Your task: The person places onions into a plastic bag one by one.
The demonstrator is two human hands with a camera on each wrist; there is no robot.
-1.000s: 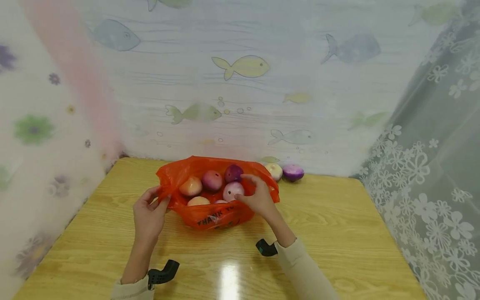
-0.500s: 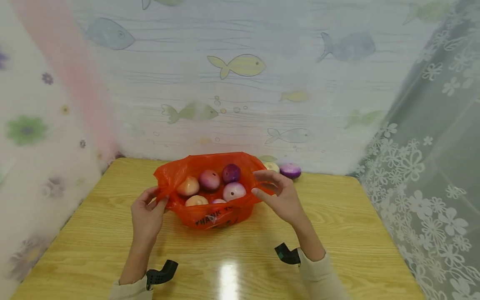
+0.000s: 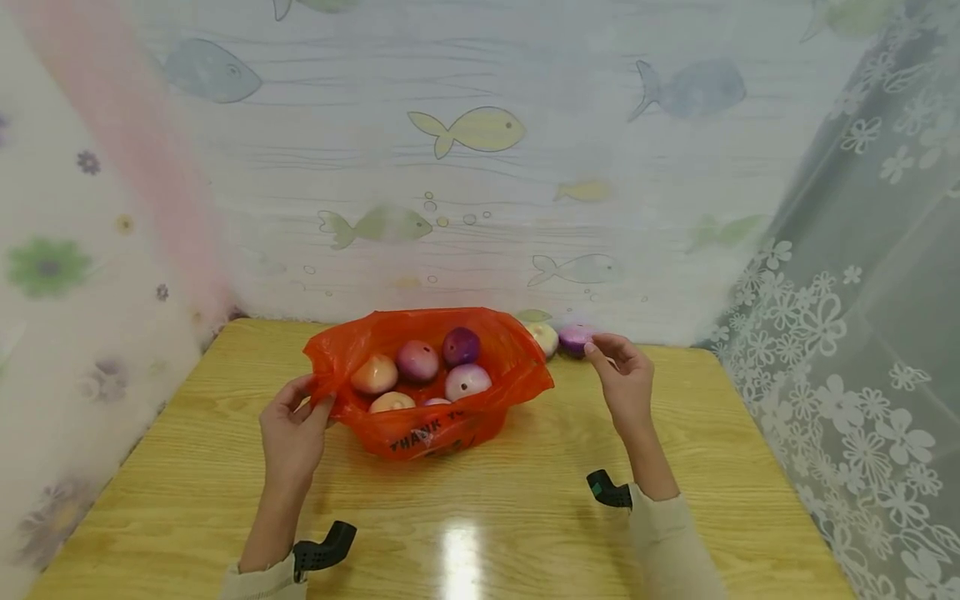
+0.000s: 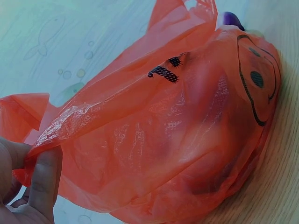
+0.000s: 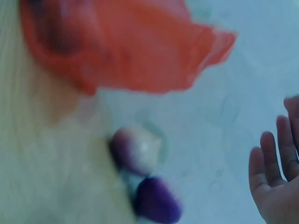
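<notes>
A red plastic bag (image 3: 480,429) with black lettering stands with its mouth spread. My left hand (image 3: 291,437) pinches its left edge between thumb and fingers, as the left wrist view also shows on the bag's film (image 4: 140,154). Inside lie several onions: an orange one (image 3: 375,375), a dark purple one (image 3: 461,345), a pale pink one (image 3: 467,382) and others partly hidden by the front wall. Beyond the bag's right side sit a pale onion (image 3: 544,339) and a purple onion (image 3: 573,339). My right hand (image 3: 632,392) holds nothing, fingers loosely bent, near the purple onion.
The bag stands on a wooden table (image 3: 675,450). A wall covering (image 3: 480,250) printed with fish rises at the table's back edge, close behind the loose onions. A grey flowered curtain (image 3: 847,358) hangs on the right. Each wrist carries a black camera mount (image 3: 326,546).
My right hand has left the bag's mouth and moved right, towards the purple onion. The bag's right edge has come free. My left hand keeps its grip on the bag.
</notes>
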